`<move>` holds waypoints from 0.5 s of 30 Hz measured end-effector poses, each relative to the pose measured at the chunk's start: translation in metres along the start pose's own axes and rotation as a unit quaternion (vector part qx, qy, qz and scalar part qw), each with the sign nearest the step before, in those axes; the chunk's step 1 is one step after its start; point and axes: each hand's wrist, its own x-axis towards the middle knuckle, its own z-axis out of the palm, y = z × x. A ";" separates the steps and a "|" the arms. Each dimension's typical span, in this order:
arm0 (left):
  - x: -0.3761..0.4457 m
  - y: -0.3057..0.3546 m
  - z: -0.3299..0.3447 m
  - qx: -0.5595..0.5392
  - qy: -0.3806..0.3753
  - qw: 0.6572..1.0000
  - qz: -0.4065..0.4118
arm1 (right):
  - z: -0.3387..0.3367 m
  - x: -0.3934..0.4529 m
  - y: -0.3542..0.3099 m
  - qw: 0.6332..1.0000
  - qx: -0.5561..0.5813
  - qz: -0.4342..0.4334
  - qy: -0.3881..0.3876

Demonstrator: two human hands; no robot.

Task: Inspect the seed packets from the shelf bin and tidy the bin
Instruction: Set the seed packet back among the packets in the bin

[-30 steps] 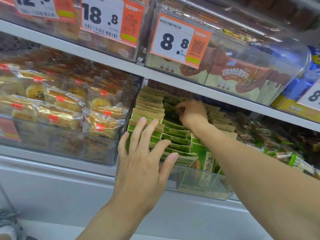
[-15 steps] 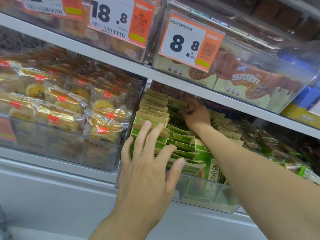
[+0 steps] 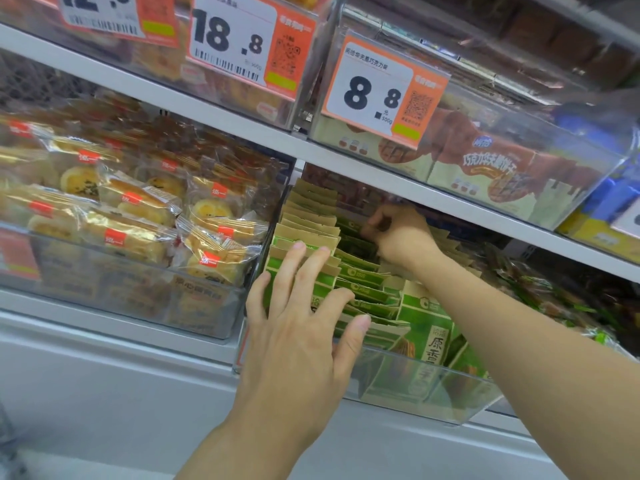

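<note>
Since a second ago our right hand [image 3: 401, 237] reaches deeper toward the bin's [image 3: 433, 389] back edge — fingers curled, pinching a seed packet [image 3: 349, 225]; left hand [image 3: 304, 320] spread across front rows. Tidying underway — next, straighten that packet.

Two hands [image 3: 294, 344]; three price tags [image 3: 384, 88].

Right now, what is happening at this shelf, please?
A person is sorting green seed packets that stand in rows in a clear shelf bin. The left hand rests with straight, spread fingers on the front packets. The right hand reaches deep into the bin, under the upper shelf, with its fingers curled at the back packets. No packet has been lifted out yet.
</note>
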 end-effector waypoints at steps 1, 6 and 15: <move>0.000 0.000 -0.001 0.002 -0.003 1.000 0.000 | -0.005 -0.007 -0.002 1.000 -0.022 -0.015 -0.013; -0.002 0.000 -0.007 0.014 -0.020 1.000 0.004 | -0.037 -0.052 -0.002 0.992 -0.061 -0.098 -0.045; -0.013 0.021 -0.020 -0.119 0.083 0.989 0.041 | -0.068 -0.141 0.015 0.929 0.112 -0.239 0.260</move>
